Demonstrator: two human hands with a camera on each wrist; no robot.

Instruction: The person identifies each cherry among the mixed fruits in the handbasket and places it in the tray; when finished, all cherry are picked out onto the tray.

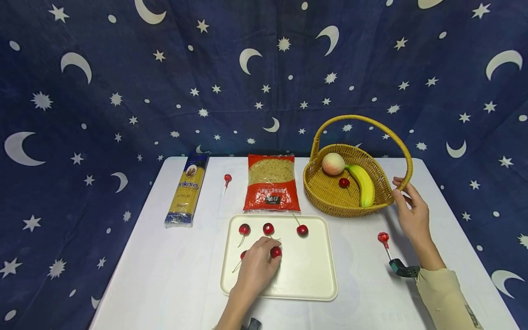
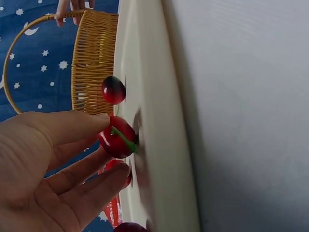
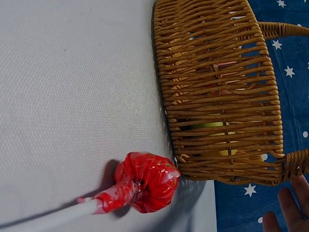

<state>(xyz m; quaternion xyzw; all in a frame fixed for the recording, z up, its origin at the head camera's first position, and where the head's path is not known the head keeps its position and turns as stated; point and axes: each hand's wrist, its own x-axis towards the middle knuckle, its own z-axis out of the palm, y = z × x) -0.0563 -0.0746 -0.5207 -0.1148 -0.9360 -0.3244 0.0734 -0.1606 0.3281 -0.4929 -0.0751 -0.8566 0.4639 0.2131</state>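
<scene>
My left hand pinches a dark red cherry between thumb and fingers, low over the cream tray. In the left wrist view its green stem points towards the tray. Other cherries lie around that hand on the tray, one of them towards the right and one partly hidden by the hand. On the right, my right hand holds the wicker basket where its handle meets the rim. Inside the basket are a peach, a banana and one cherry.
Behind the tray lies a red pasta bag. A spaghetti pack is at the back left, with a red lollipop beside it. Another lollipop lies near the right forearm. A starry cloth hangs behind the white table.
</scene>
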